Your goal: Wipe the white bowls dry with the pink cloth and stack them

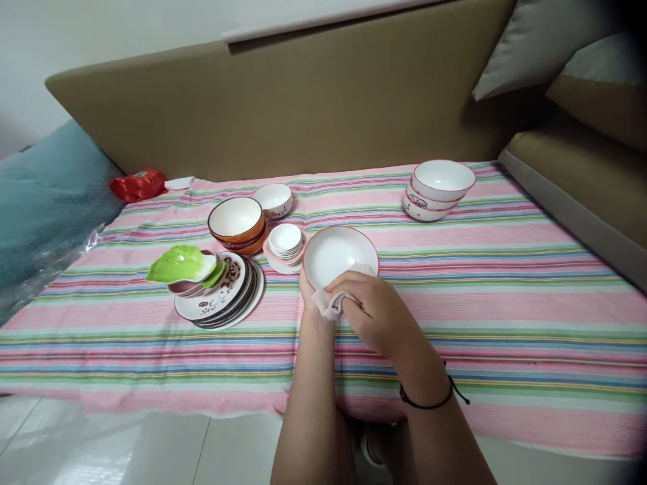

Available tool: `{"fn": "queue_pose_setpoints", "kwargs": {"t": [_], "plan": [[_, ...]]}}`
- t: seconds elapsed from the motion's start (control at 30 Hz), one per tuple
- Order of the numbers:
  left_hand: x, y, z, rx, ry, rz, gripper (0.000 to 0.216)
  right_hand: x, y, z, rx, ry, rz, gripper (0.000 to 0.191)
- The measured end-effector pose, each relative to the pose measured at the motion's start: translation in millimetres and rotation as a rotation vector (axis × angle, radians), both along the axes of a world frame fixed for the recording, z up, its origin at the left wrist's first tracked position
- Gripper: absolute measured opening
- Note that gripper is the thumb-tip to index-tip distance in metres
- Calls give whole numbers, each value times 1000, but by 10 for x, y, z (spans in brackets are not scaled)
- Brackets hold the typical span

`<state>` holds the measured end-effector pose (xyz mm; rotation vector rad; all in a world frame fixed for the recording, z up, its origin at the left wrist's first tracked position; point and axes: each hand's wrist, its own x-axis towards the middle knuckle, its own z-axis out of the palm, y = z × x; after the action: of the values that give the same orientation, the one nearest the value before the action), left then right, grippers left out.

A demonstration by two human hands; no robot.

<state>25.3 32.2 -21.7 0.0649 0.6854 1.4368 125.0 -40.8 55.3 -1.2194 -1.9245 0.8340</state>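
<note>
A white bowl with a red rim is tilted toward me above the striped cloth. My left hand supports it from below on its near left side; most of those fingers are hidden behind the bowl and my other hand. Wrapped in the fingers of my right hand is a pale cloth, pressed against the bowl's near rim. Part of the cloth shows inside the bowl. Just left of the bowl stand small white dishes, stacked on a pink dish and a white plate.
Farther left are brown bowls, a white bowl, stacked plates and a green leaf-shaped dish on top. Stacked red-rimmed bowls stand at back right. A red packet lies by the blue cushion.
</note>
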Motion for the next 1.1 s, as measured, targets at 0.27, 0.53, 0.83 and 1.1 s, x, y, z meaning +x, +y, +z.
{"fn": "queue_pose_setpoints", "kwargs": {"t": [0.27, 0.53, 0.83, 1.1], "plan": [[15, -73, 189, 61, -64, -6, 37, 306, 4, 7, 131, -62, -52, 34], [-8, -111, 252, 121, -69, -102, 36, 642, -53, -16, 26, 258, -336, 33], [33, -126, 290, 137, 8, -64, 32, 619, 103, -98, -363, 534, -981, 18], [142, -169, 286, 118, -5, -200, 40, 254, 185, -274, 76, 363, -596, 44]]}}
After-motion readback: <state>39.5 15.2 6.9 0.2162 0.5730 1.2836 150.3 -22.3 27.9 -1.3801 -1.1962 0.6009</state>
